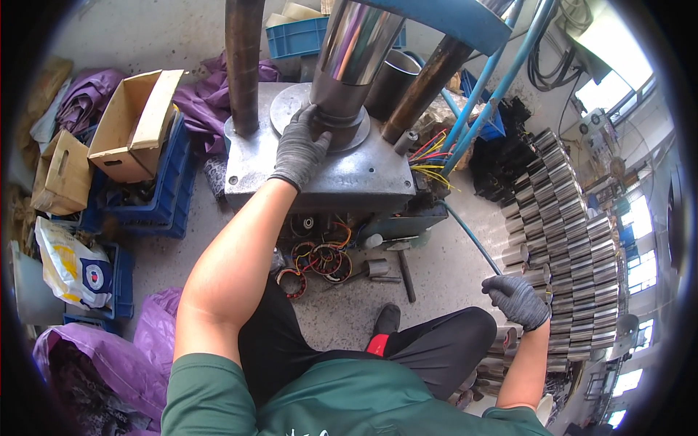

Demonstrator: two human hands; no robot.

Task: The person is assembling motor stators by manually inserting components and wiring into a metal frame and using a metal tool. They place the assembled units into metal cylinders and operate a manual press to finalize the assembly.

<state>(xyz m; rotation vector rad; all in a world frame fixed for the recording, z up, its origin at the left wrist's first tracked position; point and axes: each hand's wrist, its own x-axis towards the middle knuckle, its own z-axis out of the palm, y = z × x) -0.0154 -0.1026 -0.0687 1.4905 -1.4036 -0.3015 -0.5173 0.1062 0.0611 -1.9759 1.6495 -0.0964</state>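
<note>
Two open-topped brown cardboard boxes (116,166) are set on stacked blue plastic crates (173,185). One white plastic sack with yellow and blue print (62,251) is placed nearer the wearer, beside crumpled purple sheeting (156,327).

One left hand (299,152), gloved in grey knit, is laid at the foot of a thick polished steel ram (349,51); its fingers are extended and its thumb set apart, but whether anything is gripped cannot be told. One short, dark, round steel piece (347,132) is seen directly under the ram, above a flat round steel plate (283,109) on a heavy silver-grey steel bed (349,176). Several wire-wound rings (331,263) are strewn on the floor below.

One slim blue metal rod (472,236) is slanted up to the right hand (520,301), likewise gloved, whose fingers are curled around its end. Many shiny steel sleeves (574,240) are stacked at the far right.

Hazards, as judged: fingers could be pinched if the ram were lowered with the glove at that seam; the dark piece, if seated off-centre, might be tilted or jammed under load.
</note>
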